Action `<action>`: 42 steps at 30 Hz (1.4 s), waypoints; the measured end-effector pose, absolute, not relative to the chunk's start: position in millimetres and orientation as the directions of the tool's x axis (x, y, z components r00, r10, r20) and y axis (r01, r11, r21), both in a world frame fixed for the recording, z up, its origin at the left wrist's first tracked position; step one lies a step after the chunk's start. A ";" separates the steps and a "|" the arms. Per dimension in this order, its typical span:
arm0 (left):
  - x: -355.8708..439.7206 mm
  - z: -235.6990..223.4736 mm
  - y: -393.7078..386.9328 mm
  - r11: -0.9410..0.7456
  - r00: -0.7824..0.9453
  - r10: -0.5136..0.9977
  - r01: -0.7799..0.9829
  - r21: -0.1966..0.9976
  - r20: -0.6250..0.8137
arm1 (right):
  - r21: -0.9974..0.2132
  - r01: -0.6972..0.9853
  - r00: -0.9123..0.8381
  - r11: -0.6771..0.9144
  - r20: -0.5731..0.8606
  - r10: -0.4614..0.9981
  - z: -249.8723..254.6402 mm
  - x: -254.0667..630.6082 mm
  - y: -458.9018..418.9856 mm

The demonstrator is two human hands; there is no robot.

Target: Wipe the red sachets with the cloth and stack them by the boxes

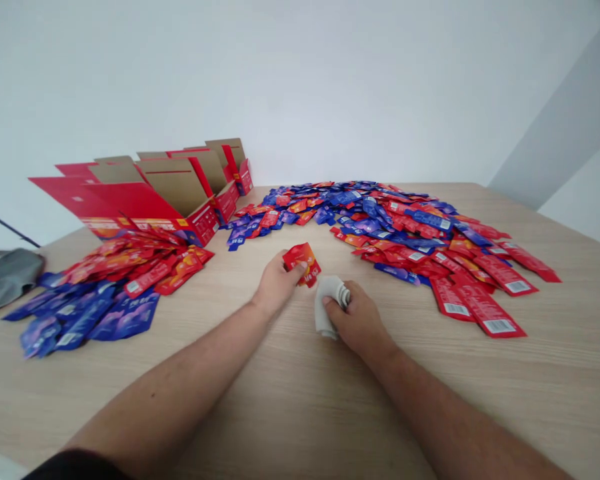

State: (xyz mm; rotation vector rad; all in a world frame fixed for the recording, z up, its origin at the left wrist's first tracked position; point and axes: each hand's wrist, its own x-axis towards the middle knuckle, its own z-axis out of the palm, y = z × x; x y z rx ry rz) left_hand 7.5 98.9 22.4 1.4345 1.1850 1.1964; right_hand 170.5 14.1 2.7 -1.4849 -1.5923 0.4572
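Note:
Over the middle of the wooden table [290, 373], my left hand [279, 279] pinches a red packet [304, 259] with orange print. Just to its right, my right hand [359, 313] is closed around a folded whitish cloth [327, 308], thumb on top. The cloth's layers show at its far side. Packet and cloth are close together; whether they touch, I cannot tell. Fingertips beneath both items are hidden. Left of my hands, red packets [145, 267] lie heaped beside a heap of blue packets [87, 313].
Several open red cardboard boxes [135, 200] stand in a row at the back left. A wide arc of mixed red and blue packets [370, 213] spreads from the back centre to the right. Dark grey fabric [10, 277] hangs at the left table edge. A white wall rises behind.

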 end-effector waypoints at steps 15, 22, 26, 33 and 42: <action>-17.1 16.6 15.8 0.584 0.587 0.785 -0.598 0.549 -0.196 | -0.384 0.639 -0.304 0.666 0.670 0.678 26.1 172.9 -7.9; -16.2 9.9 15.9 0.805 0.778 0.535 -0.351 0.479 -0.329 | -0.295 0.639 -0.456 0.710 0.599 0.659 28.9 171.1 -11.6; -14.2 10.7 16.8 0.736 0.687 0.649 -0.460 0.497 -0.326 | -0.360 0.688 -0.388 0.630 0.552 0.738 27.0 155.4 -19.9; -3.8 14.5 22.9 0.666 0.578 0.735 -0.519 0.536 -0.355 | -0.386 0.678 -0.409 0.625 0.509 0.758 20.9 147.2 -14.1; -3.3 21.0 21.4 0.692 0.590 0.713 -0.506 0.514 -0.379 | -0.396 0.670 -0.418 0.628 0.498 0.760 24.1 151.2 -15.5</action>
